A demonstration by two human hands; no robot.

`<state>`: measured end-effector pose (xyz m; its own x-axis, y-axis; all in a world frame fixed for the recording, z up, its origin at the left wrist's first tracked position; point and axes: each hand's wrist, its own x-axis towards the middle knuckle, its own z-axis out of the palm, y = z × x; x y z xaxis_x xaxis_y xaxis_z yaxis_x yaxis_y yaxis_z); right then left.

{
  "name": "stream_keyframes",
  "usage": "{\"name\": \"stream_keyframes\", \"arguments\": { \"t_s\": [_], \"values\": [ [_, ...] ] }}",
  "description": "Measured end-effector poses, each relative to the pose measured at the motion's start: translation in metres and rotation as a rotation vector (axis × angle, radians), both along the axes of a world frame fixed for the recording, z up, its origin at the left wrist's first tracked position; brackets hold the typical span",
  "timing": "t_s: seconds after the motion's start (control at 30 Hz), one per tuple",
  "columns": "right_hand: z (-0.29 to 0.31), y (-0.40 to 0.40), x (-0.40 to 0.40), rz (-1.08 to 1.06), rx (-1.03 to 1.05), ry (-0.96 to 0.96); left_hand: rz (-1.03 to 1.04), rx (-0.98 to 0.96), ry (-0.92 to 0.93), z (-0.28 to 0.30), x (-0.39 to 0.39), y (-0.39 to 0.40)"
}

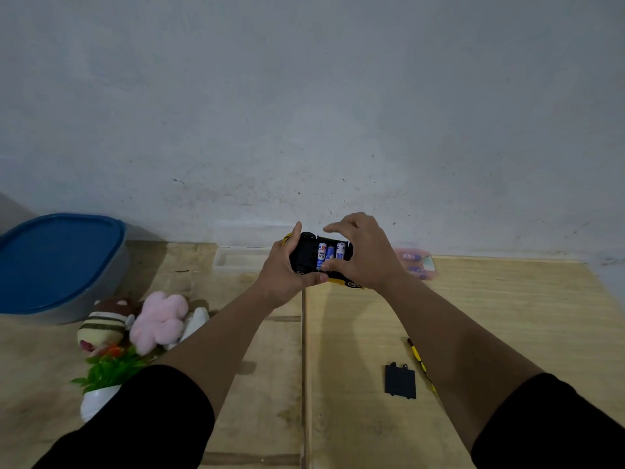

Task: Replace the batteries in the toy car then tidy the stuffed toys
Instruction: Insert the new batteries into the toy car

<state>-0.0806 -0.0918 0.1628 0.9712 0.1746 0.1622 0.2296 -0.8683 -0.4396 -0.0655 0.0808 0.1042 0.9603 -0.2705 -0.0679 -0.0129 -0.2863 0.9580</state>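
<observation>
I hold a yellow toy car (306, 253) upside down above the wooden table, its black underside facing me. My left hand (282, 269) grips the car's left end. In the open battery bay lie blue-and-white batteries (329, 254). My right hand (363, 252) wraps the car's right side, its thumb pressing on the lower end of a battery. The black battery cover (400, 380) lies on the table at the lower right. Stuffed toys lie at the left: a striped brown one (103, 324), a pink one (161, 321) and a white one (196, 321).
A grey tub with a blue lid (57, 262) stands at the far left. A clear plastic box (236, 258) and a clear case of batteries (417, 262) sit by the wall. A small potted plant (108, 374) stands near the toys. A yellow-black screwdriver (421, 362) lies beside the cover.
</observation>
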Motion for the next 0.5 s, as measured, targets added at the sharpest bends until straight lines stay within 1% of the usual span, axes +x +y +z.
{"name": "stream_keyframes", "arguments": {
  "t_s": [0.07, 0.13, 0.2, 0.27, 0.37, 0.5],
  "values": [
    [0.0029, -0.0013, -0.0004, 0.003, -0.027, 0.079, -0.004, 0.005, -0.009, 0.0026, -0.0023, 0.0004],
    [0.0037, -0.003, -0.0007, 0.026, 0.02, 0.191, -0.01, 0.014, -0.017, 0.0054, -0.0038, 0.0006],
    [0.0022, -0.0035, -0.0012, 0.033, 0.008, 0.218, -0.023, 0.015, -0.017, 0.0078, -0.0046, 0.0002],
    [0.001, -0.0034, -0.0014, 0.028, -0.022, 0.205, -0.034, 0.009, -0.007, 0.0094, -0.0059, -0.0016],
    [-0.0014, -0.0047, -0.0014, 0.014, 0.005, 0.165, -0.016, -0.02, 0.011, 0.0096, -0.0059, -0.0037],
    [-0.0051, -0.0099, -0.0056, -0.064, 0.075, 0.021, 0.005, -0.024, 0.0, 0.0102, -0.0033, -0.0057]
  ]
}}
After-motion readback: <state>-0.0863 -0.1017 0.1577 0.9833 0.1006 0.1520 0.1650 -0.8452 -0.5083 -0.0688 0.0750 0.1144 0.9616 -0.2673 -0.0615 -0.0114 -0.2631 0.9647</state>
